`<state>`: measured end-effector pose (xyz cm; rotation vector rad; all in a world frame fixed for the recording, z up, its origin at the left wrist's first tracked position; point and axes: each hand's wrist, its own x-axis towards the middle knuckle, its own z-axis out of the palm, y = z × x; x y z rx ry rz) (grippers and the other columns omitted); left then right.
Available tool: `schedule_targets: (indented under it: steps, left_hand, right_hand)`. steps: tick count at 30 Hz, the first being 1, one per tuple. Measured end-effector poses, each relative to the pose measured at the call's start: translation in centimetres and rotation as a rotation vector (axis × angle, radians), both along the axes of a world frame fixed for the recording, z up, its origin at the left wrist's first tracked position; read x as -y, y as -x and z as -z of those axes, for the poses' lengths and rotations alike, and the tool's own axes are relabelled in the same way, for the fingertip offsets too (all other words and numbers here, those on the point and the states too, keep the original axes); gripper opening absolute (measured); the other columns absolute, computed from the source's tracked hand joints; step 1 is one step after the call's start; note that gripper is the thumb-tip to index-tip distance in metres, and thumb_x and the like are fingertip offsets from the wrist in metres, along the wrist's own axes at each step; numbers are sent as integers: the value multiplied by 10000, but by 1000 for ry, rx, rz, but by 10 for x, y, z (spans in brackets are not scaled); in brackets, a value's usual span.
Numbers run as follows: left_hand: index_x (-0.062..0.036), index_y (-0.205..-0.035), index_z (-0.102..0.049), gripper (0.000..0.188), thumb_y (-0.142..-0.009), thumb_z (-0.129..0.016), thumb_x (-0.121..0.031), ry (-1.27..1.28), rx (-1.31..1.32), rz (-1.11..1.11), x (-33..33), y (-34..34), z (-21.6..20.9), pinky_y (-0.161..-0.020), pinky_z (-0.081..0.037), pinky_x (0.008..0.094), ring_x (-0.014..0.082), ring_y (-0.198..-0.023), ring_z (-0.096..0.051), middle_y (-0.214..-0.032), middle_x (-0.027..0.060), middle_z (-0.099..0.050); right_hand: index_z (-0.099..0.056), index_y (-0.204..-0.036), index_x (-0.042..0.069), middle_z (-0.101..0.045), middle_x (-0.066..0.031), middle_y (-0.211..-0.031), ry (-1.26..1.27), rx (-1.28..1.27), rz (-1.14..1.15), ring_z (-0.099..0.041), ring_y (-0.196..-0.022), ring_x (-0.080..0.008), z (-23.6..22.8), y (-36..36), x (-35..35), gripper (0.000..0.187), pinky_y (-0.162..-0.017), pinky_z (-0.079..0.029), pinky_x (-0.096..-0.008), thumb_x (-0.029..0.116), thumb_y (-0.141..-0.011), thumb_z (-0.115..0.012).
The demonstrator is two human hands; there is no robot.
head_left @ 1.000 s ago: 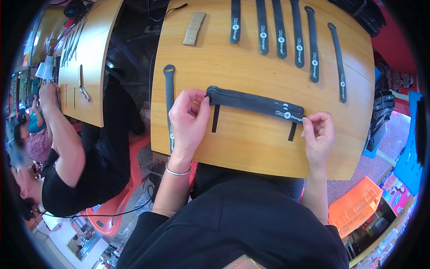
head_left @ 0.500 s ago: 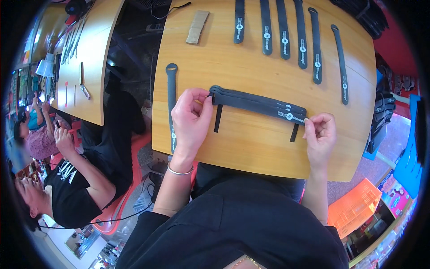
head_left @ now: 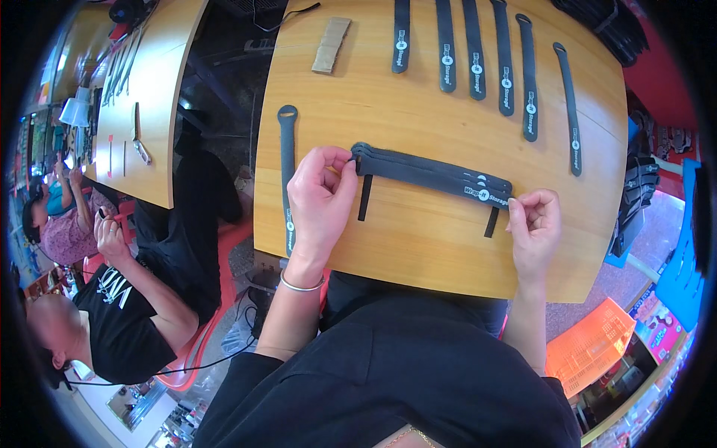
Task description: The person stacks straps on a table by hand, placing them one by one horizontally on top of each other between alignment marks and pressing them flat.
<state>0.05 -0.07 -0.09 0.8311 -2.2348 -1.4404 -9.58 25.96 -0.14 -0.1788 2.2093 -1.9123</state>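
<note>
On the near half of the worktop (head_left: 418,250), a stack of dark straps (head_left: 429,172) is pinched at its ends by the left hand (head_left: 321,196) and right hand (head_left: 535,222), each grip closed. Edges are best kept aligned, tension even, across the black strips (head_left: 364,201).

A seated person in a black T-shirt (head_left: 138,336) occupies a red plastic chair (head_left: 231,243) beside a second wooden desk (head_left: 164,89) at left; brown cardboard (head_left: 331,46) lies far left on the main desk (head_left: 418,257), an orange perforated basket (head_left: 590,347) near right.
</note>
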Motion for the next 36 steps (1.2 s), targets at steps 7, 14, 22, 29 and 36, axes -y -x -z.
schedule_targets:
  steps: [7,14,22,29,36]
  left_hand:
    - [12,-937,-599,97,-854,-609,62,14,10,6,0,0,-1,-490,-349,150,-11,-555,-479,-766,-13,-598]
    - [19,-897,-606,102,-808,-624,66,7,16,-19,0,0,0,-466,-370,196,40,-504,-480,-752,39,-595]
    - [16,-900,-607,109,-807,-626,70,-8,1,-28,1,-1,5,-471,-366,194,36,-503,-471,-759,34,-592]
    - [6,-938,-601,103,-857,-605,69,2,-10,17,0,-1,3,-481,-320,149,-19,-545,-452,-775,-21,-582]
    - [3,-941,-602,96,-863,-602,59,5,2,15,0,0,1,-479,-319,150,-18,-544,-450,-768,-23,-579]
  right_hand:
    - [-477,-921,51,-532,25,-750,6,-3,-1,-487,-588,-10,0,0,0,207,-514,-375,-150,-38,-860,-653]
    - [-477,-913,51,-528,30,-737,-13,2,7,-487,-586,-8,0,-1,1,206,-512,-371,-149,-41,-859,-653]
    - [-492,-900,51,-539,31,-748,-43,35,25,-495,-609,-5,0,-1,1,201,-529,-392,-150,-32,-851,-668]
    - [-505,-878,48,-547,34,-751,-83,8,26,-516,-633,-6,-1,-1,4,192,-542,-415,-157,-33,-842,-675]
    - [-514,-825,47,-544,38,-725,-178,-43,37,-502,-605,-3,-1,-1,5,199,-518,-416,-165,-16,-821,-702]
